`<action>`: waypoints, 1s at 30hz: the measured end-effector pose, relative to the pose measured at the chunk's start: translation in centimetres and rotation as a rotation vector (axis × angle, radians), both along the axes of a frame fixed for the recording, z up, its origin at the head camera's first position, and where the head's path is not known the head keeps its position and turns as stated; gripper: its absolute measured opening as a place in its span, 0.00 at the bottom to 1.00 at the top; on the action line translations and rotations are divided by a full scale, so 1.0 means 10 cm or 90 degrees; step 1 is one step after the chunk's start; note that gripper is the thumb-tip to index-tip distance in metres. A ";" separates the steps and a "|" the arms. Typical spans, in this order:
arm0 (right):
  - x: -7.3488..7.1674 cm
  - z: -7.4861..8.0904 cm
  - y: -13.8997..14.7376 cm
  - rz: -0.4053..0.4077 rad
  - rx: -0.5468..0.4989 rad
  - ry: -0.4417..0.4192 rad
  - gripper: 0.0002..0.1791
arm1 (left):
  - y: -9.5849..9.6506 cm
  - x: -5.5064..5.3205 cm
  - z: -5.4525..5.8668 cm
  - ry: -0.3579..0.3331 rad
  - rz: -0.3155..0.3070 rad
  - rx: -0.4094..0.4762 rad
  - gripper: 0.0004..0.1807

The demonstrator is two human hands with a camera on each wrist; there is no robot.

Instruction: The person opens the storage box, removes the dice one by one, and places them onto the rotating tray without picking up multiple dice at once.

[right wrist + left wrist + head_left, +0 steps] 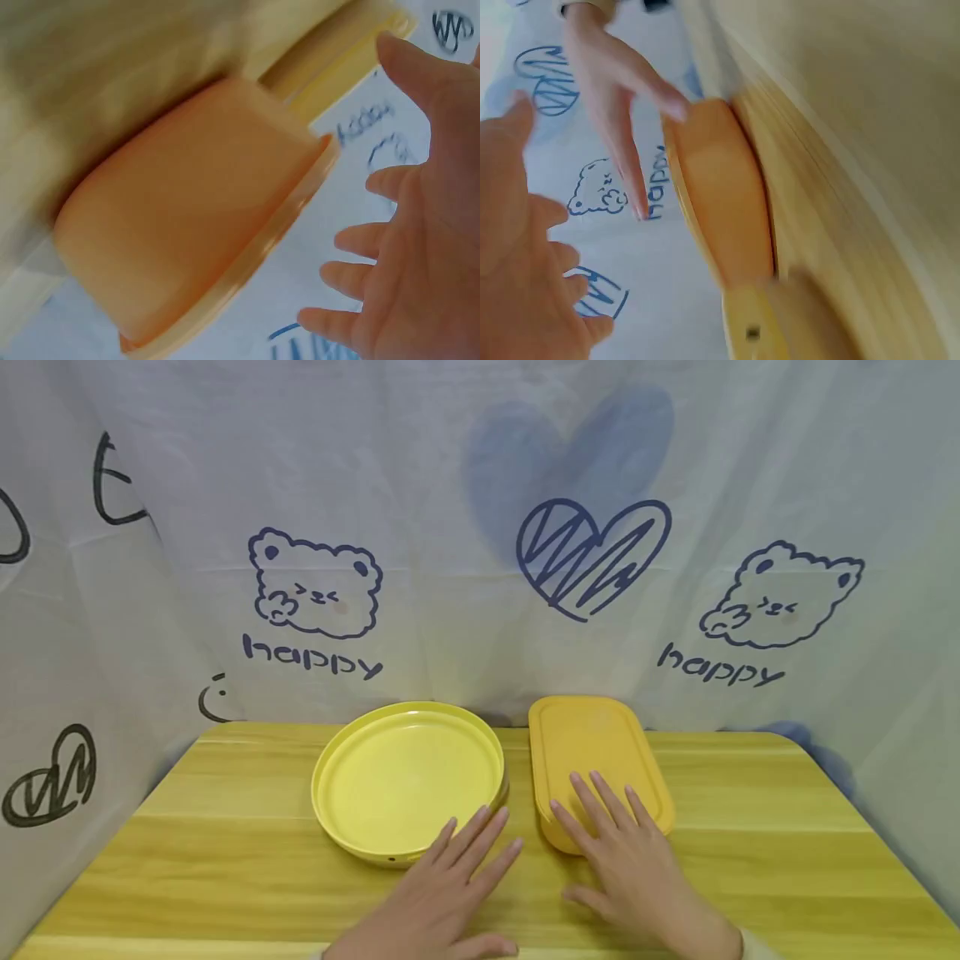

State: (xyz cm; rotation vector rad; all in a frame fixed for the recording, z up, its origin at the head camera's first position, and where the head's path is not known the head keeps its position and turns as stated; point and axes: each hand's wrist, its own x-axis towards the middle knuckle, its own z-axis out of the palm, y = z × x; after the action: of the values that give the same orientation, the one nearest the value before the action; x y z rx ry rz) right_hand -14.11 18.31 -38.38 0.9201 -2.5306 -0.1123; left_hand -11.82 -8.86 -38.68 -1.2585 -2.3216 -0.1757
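Observation:
A round, shallow yellow tray-like thing (405,777) with a raised rim sits left of centre on the table. To its right lies an orange rectangular food container (592,735) with a rimmed lid; its deep side wall (187,202) fills much of the right wrist view. My left hand (442,893), fingers straight, is in front of the round thing and overlaps its lower right edge. My right hand (637,877) spreads its fingers above the near end of the container. In the right wrist view that hand appears apart from the container. Neither hand holds anything.
The wood-grain table (765,835) has rounded far corners. Close behind it hangs a white cloth (450,568) printed with bears, hearts and the word happy; another printed cloth (60,652) hangs along the left side.

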 end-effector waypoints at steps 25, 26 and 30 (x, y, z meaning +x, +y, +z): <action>-0.26 0.07 0.13 -0.044 -0.097 -0.125 0.42 | 0.89 -0.65 -0.46 -0.730 0.044 0.578 0.55; -0.25 0.06 0.14 -0.048 -0.095 -0.131 0.41 | 0.90 -0.66 -0.47 -0.735 0.042 0.586 0.54; -0.25 0.07 0.19 -0.055 -0.088 -0.135 0.39 | 0.95 -0.70 -0.49 -0.755 0.027 0.616 0.53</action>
State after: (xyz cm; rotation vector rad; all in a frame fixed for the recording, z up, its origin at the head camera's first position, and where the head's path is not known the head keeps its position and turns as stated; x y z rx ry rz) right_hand -16.63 20.23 -37.64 0.8062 -2.7330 0.1399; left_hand -18.86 0.65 -43.53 -0.5760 -2.3979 -2.1864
